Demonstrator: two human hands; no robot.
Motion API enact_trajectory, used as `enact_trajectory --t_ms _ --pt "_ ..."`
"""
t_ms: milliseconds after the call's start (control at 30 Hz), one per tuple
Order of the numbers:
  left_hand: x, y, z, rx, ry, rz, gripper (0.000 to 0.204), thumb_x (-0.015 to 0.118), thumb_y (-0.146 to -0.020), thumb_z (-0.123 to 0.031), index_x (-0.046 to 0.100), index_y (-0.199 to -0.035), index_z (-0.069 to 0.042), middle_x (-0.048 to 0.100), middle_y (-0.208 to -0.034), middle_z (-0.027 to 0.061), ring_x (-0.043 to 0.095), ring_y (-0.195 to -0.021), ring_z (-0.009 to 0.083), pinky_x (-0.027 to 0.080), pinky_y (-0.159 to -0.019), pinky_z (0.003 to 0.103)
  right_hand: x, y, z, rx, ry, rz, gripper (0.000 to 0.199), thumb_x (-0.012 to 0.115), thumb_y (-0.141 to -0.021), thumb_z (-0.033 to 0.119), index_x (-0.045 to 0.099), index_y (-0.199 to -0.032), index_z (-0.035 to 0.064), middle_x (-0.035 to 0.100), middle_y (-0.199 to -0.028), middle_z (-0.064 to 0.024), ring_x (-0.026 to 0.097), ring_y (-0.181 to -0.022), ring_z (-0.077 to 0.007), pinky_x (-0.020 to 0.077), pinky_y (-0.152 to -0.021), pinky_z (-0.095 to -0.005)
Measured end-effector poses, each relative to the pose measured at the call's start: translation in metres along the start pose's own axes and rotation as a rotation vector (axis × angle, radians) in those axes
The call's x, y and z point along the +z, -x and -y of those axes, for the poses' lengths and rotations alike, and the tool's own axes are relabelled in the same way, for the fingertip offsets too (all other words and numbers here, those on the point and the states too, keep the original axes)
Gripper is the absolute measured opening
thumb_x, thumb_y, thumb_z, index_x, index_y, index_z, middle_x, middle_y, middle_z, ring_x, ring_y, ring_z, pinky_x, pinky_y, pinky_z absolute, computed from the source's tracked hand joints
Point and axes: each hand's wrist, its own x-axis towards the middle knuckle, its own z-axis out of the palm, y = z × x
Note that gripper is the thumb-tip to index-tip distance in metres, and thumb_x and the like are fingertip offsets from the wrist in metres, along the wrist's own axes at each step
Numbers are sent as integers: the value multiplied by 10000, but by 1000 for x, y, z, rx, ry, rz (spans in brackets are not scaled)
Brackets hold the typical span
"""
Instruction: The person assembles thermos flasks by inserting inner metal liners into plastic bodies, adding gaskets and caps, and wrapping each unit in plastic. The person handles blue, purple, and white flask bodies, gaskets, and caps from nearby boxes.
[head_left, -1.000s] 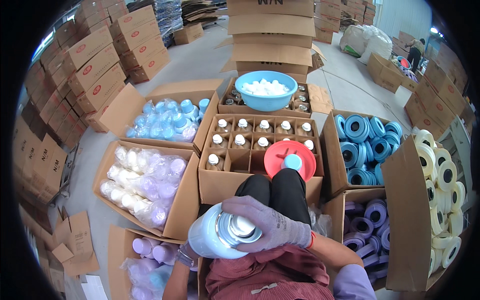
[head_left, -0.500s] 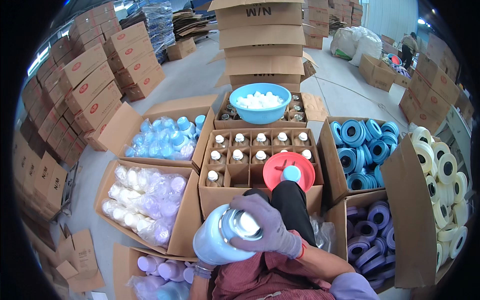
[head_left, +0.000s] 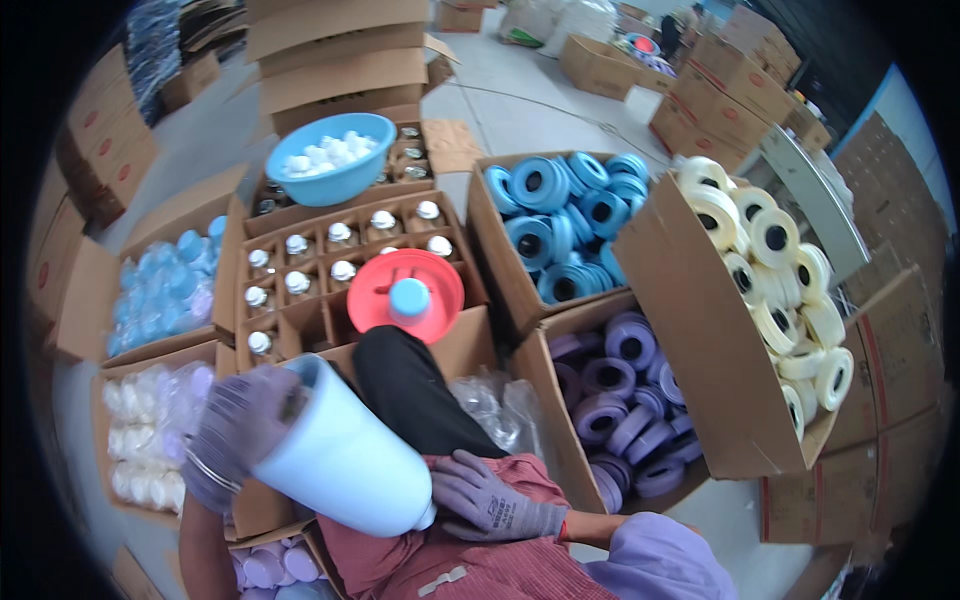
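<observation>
At seven o'clock, the gloved left hand wraps its fingers around a smooth pale-blue plastic bottle, tilted; the knit-gloved right hand rests open, fingers flat, on the lap.

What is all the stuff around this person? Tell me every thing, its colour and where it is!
Big bottle: one, pale blue, on the lap.
Blue rolls: many, box ahead right.
Purple rolls: many, box at right.
Cream rolls: many, tilted box far right.
Bowl: one, blue, holding white pieces, ahead.
Red disc: one, blue cap on it, atop the divided box.
Small bottles: several, white-capped, in the divided box.
Left hand: purple glove, holding the bottle's top.
Right hand: purple glove, by the bottle's base.
</observation>
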Motion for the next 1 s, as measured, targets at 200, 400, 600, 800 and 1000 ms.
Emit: enact_trajectory --t_ms 200,400,600,800,1000 --pt "64 -13 -24 300 -36 114 241 620 -873 -254 610 -915 -17 619 -841 188 650 -782 368 516 -698 457 -75 35 -40 290 0 -255 285 680 -851 109 617 -1115 21 618 -1126 -170 590 -1076 -354 468 -959 -451" --pt "60 -39 -33 37 -148 493 348 578 -905 -345 675 -758 -45 667 -835 198 678 -787 360 526 -757 473 -116 138 -159 846 354 -506 237 661 -896 197 630 -1066 33 650 -1077 -183 622 -1026 -382 498 -892 -457" --pt "77 -34 -31 178 -40 132 263 632 -867 -298 637 -749 -63 630 -776 162 649 -728 349 489 -695 484 -126 236 -263 1522 624 -21 442 588 -884 455 685 -1060 62 691 -1056 -209 649 -1009 -392 505 -885 -485" --pt "82 -27 -39 32 -127 110 351 663 -843 -434 659 -734 -100 646 -770 134 669 -741 330 502 -713 472 -159 106 -301 782 1123 -151 288 579 -912 375 684 -931 108 689 -925 -147 673 -869 -329 533 -773 -467" --pt "75 -36 -43 75 -37 91 461 629 -836 -524 680 -785 -69 666 -799 169 681 -734 341 530 -665 458 -174 12 -420 902 621 -131 447 709 -802 346 617 -1108 34 690 -1047 -184 656 -1014 -365 527 -868 -450"
